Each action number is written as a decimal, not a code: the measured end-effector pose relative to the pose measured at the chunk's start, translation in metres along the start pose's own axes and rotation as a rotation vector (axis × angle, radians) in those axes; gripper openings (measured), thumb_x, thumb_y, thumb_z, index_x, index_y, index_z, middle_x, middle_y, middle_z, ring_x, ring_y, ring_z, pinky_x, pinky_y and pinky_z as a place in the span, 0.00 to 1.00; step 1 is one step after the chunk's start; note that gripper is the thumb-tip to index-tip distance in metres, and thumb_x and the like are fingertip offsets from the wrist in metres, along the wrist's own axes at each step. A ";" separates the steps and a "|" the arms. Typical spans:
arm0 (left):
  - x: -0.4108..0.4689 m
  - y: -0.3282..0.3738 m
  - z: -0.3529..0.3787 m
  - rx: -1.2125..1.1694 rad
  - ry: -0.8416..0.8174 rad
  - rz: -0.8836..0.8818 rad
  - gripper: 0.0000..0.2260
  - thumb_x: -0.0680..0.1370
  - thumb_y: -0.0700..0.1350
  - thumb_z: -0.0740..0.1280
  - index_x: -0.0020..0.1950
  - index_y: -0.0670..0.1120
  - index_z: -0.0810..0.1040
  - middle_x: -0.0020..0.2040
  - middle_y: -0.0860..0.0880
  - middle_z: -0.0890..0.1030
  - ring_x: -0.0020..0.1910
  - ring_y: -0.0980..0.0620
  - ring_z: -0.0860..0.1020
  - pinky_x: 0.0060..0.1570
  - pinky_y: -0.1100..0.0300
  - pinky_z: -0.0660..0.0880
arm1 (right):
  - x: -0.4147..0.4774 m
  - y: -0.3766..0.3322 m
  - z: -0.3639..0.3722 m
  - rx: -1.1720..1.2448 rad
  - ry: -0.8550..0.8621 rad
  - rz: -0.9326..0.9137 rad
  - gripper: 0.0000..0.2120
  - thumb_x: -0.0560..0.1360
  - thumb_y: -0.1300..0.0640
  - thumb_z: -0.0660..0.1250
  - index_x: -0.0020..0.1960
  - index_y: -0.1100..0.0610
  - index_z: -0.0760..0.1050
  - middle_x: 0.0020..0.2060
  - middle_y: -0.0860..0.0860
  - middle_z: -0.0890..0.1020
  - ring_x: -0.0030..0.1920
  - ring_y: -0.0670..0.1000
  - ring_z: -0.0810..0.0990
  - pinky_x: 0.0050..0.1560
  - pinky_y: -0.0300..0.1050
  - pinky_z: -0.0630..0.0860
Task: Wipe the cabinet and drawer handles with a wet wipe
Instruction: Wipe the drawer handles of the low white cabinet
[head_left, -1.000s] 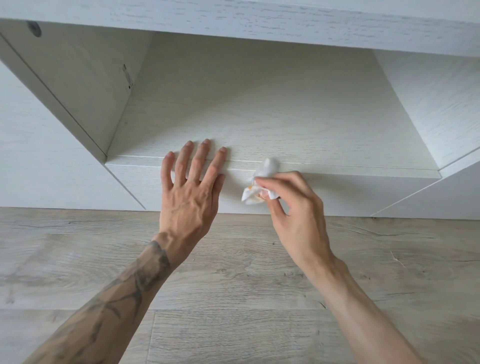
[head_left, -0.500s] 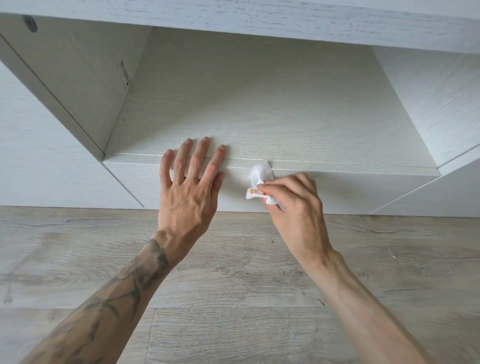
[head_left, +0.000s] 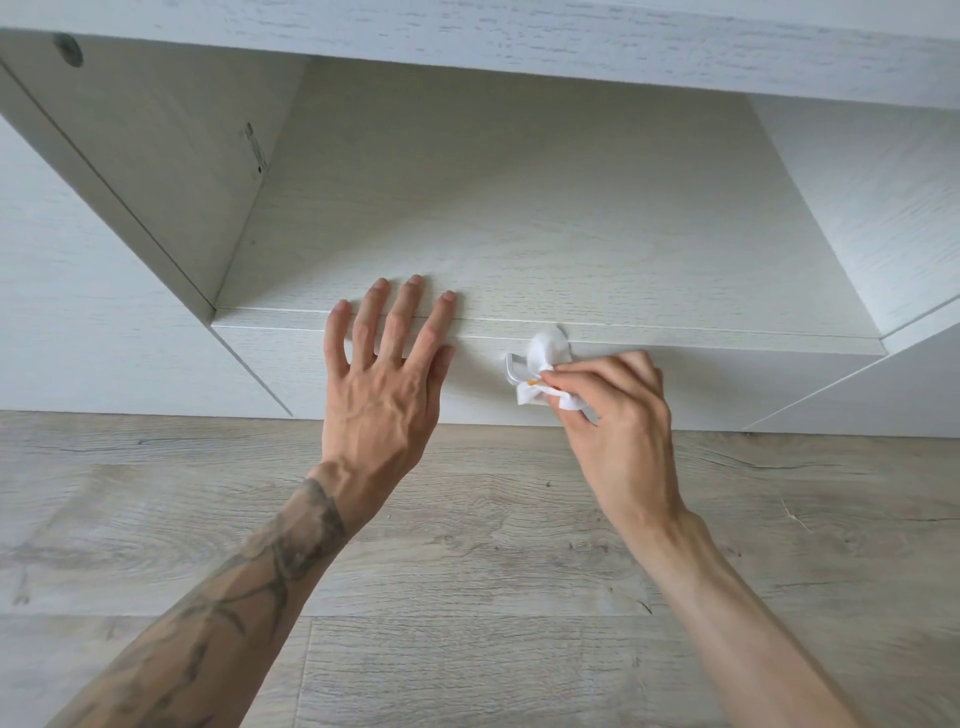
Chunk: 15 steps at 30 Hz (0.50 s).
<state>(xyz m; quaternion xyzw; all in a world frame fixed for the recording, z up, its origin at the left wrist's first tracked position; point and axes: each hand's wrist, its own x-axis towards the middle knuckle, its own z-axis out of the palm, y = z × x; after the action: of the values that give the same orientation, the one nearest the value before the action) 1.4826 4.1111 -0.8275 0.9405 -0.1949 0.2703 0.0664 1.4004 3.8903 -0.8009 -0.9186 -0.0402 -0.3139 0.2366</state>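
Cabinet (head_left: 519, 208) in off-white with a fine pale wood grain; its handle (head_left: 511, 366) plain white. Wet wipe (head_left: 545, 348) white, marked by a small orange spot. Floor (head_left: 467, 571) of grey-beige planks with darker grain lines; left forearm (head_left: 249, 587) bearing dark tattoo lines

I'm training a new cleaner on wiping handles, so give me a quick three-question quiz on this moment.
1. True or false: the left hand grips the wet wipe.
2. The wet wipe is: A) lying loose and untouched; B) held against the handle; C) draped over the left wrist.
3. Fill in: the left hand lies flat, fingers straight, against the ____ front.

Key: 1 false, the right hand pinches it; 2 B; 3 drawer.
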 end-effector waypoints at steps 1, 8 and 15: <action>0.000 0.000 0.000 0.001 -0.002 -0.002 0.23 0.91 0.55 0.51 0.85 0.52 0.62 0.83 0.44 0.66 0.83 0.39 0.61 0.82 0.41 0.48 | -0.002 0.001 -0.001 -0.007 0.022 0.014 0.13 0.69 0.67 0.81 0.51 0.58 0.87 0.45 0.49 0.87 0.47 0.57 0.79 0.46 0.58 0.78; 0.000 0.001 0.001 0.005 0.010 0.000 0.22 0.91 0.54 0.51 0.85 0.51 0.63 0.82 0.44 0.67 0.82 0.39 0.63 0.82 0.40 0.50 | 0.003 -0.017 0.017 0.024 -0.002 -0.054 0.11 0.70 0.67 0.80 0.51 0.59 0.87 0.44 0.50 0.86 0.45 0.59 0.80 0.47 0.56 0.75; 0.000 0.000 0.000 -0.002 0.006 0.000 0.22 0.91 0.54 0.50 0.85 0.52 0.63 0.83 0.44 0.67 0.82 0.38 0.63 0.82 0.40 0.50 | 0.002 -0.016 0.013 0.033 0.058 -0.037 0.11 0.70 0.65 0.81 0.50 0.57 0.87 0.45 0.48 0.87 0.45 0.57 0.80 0.47 0.56 0.75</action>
<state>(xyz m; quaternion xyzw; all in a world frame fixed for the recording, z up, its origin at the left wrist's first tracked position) 1.4823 4.1113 -0.8276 0.9397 -0.1950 0.2727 0.0680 1.4057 3.9102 -0.8020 -0.9042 -0.0556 -0.3439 0.2471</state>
